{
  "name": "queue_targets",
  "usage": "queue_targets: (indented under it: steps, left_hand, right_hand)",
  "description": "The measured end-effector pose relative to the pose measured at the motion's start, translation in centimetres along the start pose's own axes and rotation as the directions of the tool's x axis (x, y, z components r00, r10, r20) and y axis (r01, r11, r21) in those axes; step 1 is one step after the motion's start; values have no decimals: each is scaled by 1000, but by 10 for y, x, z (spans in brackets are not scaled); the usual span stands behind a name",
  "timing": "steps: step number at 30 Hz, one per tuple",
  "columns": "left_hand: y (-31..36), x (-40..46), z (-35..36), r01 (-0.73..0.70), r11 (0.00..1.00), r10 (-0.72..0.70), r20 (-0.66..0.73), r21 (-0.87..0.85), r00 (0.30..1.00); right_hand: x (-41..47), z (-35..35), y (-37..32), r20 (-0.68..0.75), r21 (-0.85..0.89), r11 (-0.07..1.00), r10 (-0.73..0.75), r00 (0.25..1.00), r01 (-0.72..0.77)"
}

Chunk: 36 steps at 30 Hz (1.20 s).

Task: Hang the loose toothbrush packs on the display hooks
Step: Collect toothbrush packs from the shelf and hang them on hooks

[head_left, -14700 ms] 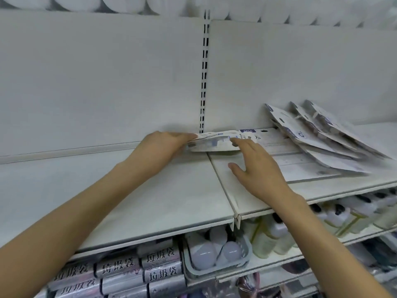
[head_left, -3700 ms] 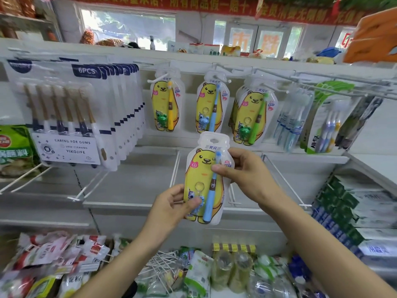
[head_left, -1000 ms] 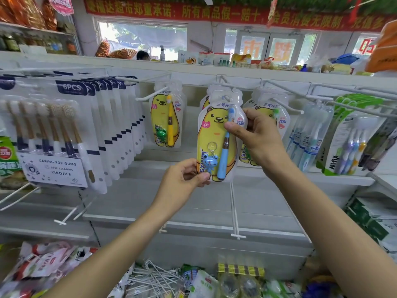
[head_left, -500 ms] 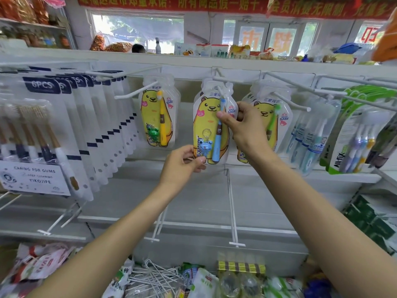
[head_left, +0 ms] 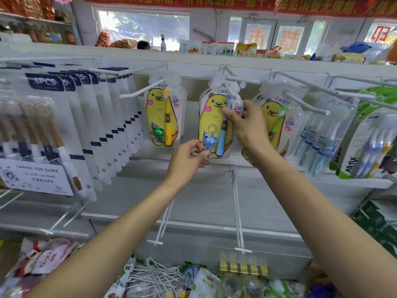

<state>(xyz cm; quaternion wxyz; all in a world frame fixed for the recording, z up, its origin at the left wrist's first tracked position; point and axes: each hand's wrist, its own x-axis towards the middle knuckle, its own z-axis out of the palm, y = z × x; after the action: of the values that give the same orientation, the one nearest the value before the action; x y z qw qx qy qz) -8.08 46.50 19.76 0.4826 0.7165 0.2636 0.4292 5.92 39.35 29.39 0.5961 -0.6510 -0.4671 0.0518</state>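
Observation:
A yellow bear toothbrush pack (head_left: 212, 117) with a blue brush and blue frog charm hangs with its top hole on the white middle hook (head_left: 231, 90). My right hand (head_left: 245, 125) pinches the pack's upper right edge, thumb on the front. My left hand (head_left: 189, 158) pinches its lower left corner. More packs of the same kind sit behind it on that hook.
A yellow-brush bear pack (head_left: 164, 112) hangs on the hook to the left, a green-brush one (head_left: 277, 117) to the right. Rows of 6PCS packs (head_left: 49, 130) fill the far left, adult brushes (head_left: 326, 136) the right. Bare hooks (head_left: 237, 211) jut out below; loose goods lie underneath.
The pack has slid back along the middle hook toward the shelf wall, both hands moving with it. The camera has come closer to the display.

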Motion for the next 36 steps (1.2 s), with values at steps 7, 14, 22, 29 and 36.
queue_targets:
  steps: [7,14,22,29,36]
  left_hand:
    - [-4,-7,-1,65,996,-67,42,60,997]
    - [-18,-29,-10,81,897,-93,8,434,996]
    - [-12,-69,-29,-188,708,150,115,680,982]
    - [2,-100,-28,-370,563,287,246,739,926]
    - [17,-126,2,-497,476,316,387,725,866]
  right_hand:
    - [-11,3,1,13,-50,996,71,997,-71]
    - [-48,2,29,189,-215,968,167,968,-125]
    - [-110,-14,33,255,-437,899,169,952,-43]
    - [-170,-39,33,323,-642,729,-24,946,238]
    - [-221,-85,26,218,-751,637,-6,976,172]
